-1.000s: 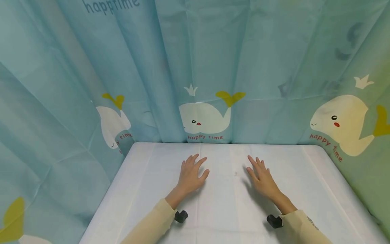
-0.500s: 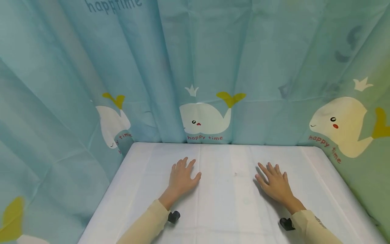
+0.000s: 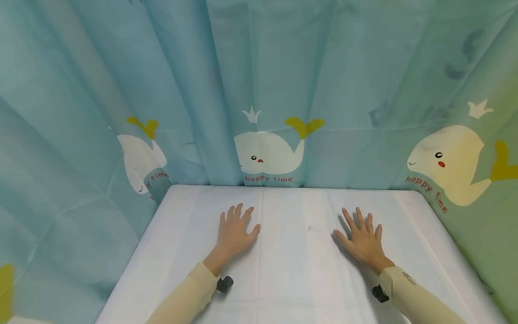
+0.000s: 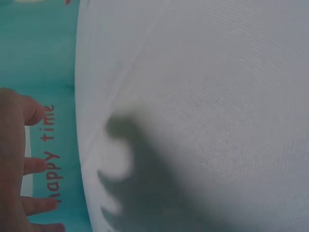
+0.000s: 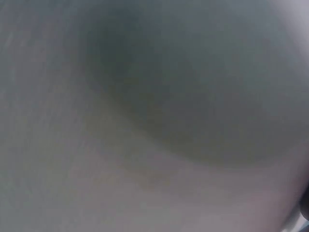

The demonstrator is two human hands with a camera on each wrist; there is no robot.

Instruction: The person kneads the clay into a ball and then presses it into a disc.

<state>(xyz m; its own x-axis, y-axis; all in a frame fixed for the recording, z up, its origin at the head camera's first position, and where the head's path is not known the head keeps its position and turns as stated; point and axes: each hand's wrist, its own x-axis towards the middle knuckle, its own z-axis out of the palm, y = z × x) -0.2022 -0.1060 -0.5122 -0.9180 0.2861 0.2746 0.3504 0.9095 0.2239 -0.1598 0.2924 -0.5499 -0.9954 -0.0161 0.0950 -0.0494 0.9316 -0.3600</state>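
Both hands lie flat, palms down, on a white cloth-covered table [image 3: 291,279]. My left hand [image 3: 234,230] rests left of the middle with fingers spread and straight, holding nothing. My right hand [image 3: 363,238] rests right of the middle, fingers also spread and empty. Cream sleeves cover both forearms, with a small black wrist camera under each. In the left wrist view the left hand's fingertips [image 4: 29,164] show at the left edge over the white cloth [image 4: 203,96]. The right wrist view is a grey blur.
A teal curtain [image 3: 259,90] printed with white whales and "happy time" hangs close around the table's far, left and right sides. Nothing else lies on the white cloth.
Both hands have slid apart, the left one leftward and the right one rightward, and their fingers have spread wider. The head view has shifted slightly.
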